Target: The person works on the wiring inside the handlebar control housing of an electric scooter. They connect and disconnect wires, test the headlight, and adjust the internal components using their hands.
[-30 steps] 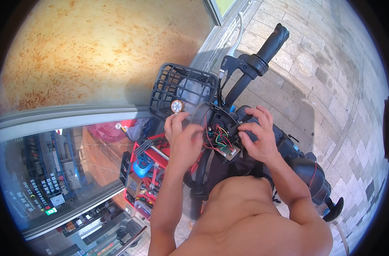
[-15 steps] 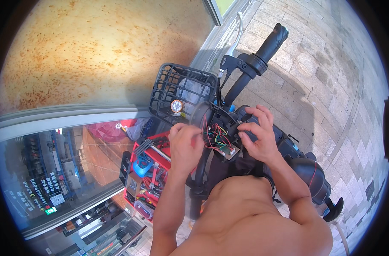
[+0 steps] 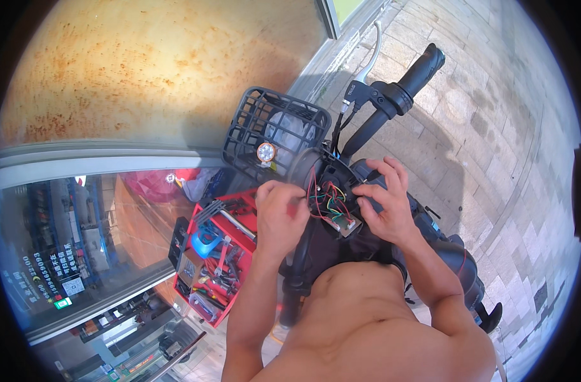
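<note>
Between my hands lies the opened black housing (image 3: 345,170) at the middle of a two-wheeler's handlebar. A tangle of red, green, yellow and black wires (image 3: 332,196) fills it, and a small circuit board (image 3: 344,224) with white connectors sits at its near edge. My left hand (image 3: 281,213) is closed at the left side of the wires; its fingertips are mostly turned away, so what they grip is hidden. At the housing's right edge, my right hand (image 3: 389,202) pinches with thumb and forefinger, the other fingers raised. Whatever is in that pinch is too small to name.
A black basket (image 3: 244,130) with a round lamp (image 3: 265,151) hangs ahead. The right handlebar grip (image 3: 424,67) and brake lever (image 3: 374,54) reach forward over paving. Left of me stands a red toolbox (image 3: 236,232) full of tools, beside a glass shopfront (image 3: 80,254).
The handlebar grip and lever have shifted slightly right and down in the picture, and the toolbox slightly left. Both hands keep nearly the same pose at the housing.
</note>
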Available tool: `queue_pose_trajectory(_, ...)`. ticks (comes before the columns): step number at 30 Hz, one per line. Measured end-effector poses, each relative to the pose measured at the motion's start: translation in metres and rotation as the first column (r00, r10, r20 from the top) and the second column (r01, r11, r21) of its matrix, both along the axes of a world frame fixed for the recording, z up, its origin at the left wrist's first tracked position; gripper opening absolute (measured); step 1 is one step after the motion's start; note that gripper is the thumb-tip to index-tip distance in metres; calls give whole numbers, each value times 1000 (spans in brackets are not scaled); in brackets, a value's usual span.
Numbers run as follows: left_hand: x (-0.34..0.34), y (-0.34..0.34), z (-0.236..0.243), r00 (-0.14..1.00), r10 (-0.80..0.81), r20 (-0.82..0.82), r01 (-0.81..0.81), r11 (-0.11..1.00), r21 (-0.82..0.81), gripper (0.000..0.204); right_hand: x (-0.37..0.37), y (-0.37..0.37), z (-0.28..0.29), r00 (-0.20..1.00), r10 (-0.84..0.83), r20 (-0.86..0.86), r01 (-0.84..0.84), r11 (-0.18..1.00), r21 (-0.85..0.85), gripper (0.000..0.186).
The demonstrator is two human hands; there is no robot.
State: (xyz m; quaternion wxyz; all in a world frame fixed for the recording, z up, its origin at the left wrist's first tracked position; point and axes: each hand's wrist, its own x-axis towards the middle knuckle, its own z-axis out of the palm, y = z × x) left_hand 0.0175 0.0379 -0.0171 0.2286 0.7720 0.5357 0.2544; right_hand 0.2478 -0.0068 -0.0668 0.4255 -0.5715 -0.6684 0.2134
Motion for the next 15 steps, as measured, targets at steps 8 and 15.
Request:
queue_pose_trajectory(8, 1, -4, -2, 999, 39, 36, -40, 999, 3, 25, -18, 9, 14, 998, 15, 60, -12, 999, -45, 23)
queue_pose_trajectory(15, 1, -5, -5, 999, 33, 42, -34, 999, 35, 26, -19, 16, 8, 998, -7, 58, 12, 997, -79, 20)
